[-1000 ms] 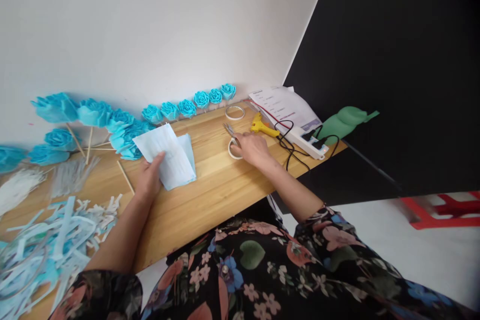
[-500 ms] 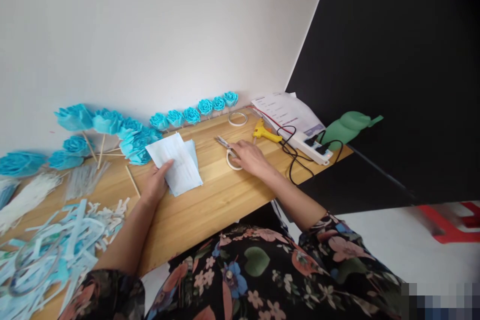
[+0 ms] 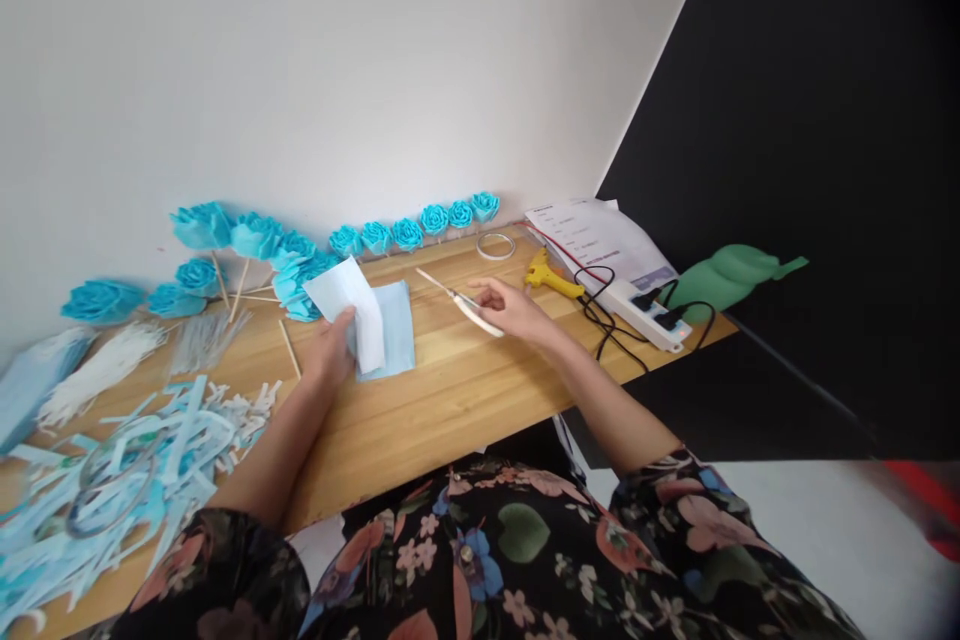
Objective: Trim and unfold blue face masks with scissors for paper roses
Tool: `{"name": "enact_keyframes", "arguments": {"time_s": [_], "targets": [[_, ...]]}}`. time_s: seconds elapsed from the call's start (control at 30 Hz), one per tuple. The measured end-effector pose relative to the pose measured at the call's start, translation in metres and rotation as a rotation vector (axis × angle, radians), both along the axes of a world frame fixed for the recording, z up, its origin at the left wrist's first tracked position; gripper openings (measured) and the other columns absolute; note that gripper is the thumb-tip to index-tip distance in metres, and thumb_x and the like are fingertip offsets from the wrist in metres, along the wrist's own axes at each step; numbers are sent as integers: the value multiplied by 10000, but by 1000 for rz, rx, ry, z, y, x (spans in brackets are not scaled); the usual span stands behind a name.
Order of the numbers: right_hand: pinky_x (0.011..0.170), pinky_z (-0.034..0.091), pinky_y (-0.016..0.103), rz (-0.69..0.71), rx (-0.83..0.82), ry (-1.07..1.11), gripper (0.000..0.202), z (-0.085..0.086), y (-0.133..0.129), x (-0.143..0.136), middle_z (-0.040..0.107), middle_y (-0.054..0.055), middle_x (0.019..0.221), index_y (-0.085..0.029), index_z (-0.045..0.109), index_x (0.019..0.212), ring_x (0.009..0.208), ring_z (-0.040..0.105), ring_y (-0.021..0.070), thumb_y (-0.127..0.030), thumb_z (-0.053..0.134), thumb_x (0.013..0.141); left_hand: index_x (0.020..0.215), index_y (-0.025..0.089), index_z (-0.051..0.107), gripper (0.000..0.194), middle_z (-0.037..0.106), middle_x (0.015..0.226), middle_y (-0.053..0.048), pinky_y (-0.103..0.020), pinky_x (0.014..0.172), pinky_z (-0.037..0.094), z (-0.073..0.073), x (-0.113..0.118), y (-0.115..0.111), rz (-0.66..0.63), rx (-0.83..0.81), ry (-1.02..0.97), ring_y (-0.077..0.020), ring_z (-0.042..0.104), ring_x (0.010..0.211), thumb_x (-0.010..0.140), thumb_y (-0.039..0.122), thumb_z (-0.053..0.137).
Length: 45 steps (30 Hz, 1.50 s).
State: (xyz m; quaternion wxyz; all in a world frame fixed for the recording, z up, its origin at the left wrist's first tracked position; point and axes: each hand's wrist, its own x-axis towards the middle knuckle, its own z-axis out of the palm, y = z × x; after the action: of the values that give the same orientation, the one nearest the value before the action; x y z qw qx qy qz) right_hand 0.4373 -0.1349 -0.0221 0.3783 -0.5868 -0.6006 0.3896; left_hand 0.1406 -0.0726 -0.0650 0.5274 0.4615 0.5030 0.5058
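My left hand [image 3: 332, 352] pinches a pale sheet of thin fabric [image 3: 349, 305], white with a light-blue side, its lower part bent. Beneath and to the right of it, a light-blue sheet [image 3: 397, 325] shows, lying on or just over the table; I cannot tell which. My right hand [image 3: 510, 308] is closed on a pair of scissors [image 3: 472, 312] with white handles. Their blades point to the far left, toward the sheets but apart from them, and look nearly closed.
Several blue flowers [image 3: 433, 219] line the wall, some on sticks. Fabric scraps [image 3: 150, 470] heap at the left beside white strands [image 3: 112, 365]. At right are a yellow glue gun [image 3: 551, 275], papers [image 3: 600, 235], a power strip [image 3: 645, 313], cables and a green object [image 3: 724, 275]. A tape ring [image 3: 495, 246] lies behind.
My right hand has lifted the scissors from the tabletop and turned them. The sheet in my left hand has shifted and bent, uncovering more of the blue one. The view has swung left.
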Motion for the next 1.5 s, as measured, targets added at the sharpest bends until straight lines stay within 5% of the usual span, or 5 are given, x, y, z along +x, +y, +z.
{"name": "enact_keyframes", "arguments": {"time_s": [0.2, 0.53, 0.77, 1.03, 1.5], "targets": [[605, 485, 225, 183, -174, 613, 649, 5, -2, -4, 711, 79, 1002, -204, 566, 1264, 793, 659, 148, -396, 794, 688, 1092, 140, 636, 397, 736, 978, -102, -362, 821, 602, 17, 9, 4, 24, -161, -119, -259, 709, 937, 778, 373, 704], [686, 524, 260, 392, -84, 646, 595, 14, 32, -11, 654, 35, 953, -216, 578, 1243, 834, 650, 151, -580, 685, 784, 1056, 130, 695, 615, 741, 1044, -108, -322, 763, 600, 24, 13, 12, -128, -184, -133, -257, 713, 885, 529, 362, 912], [666, 562, 250, 185, -118, 659, 538, -1, 69, -54, 619, -14, 871, -228, 573, 1120, 739, 623, 118, -420, 815, 679, 933, 122, 708, 543, 735, 881, -108, -303, 581, 563, 19, 7, 4, -157, -172, 60, -242, 687, 706, 530, 436, 894], [546, 499, 198, 249, -20, 523, 528, -15, 52, -57, 566, -47, 781, -216, 573, 1123, 646, 600, 95, -406, 797, 684, 740, 125, 698, 458, 676, 670, -68, -238, 419, 396, 20, 8, 0, -246, -234, 392, -180, 578, 523, 552, 513, 852], [515, 492, 226, 277, 14, 556, 513, -24, 48, -61, 578, -47, 685, -196, 542, 1159, 575, 575, 109, -465, 729, 764, 866, 134, 706, 540, 697, 740, -54, -260, 517, 473, 27, 10, -5, -442, -232, 477, -199, 631, 611, 559, 564, 817]]}}
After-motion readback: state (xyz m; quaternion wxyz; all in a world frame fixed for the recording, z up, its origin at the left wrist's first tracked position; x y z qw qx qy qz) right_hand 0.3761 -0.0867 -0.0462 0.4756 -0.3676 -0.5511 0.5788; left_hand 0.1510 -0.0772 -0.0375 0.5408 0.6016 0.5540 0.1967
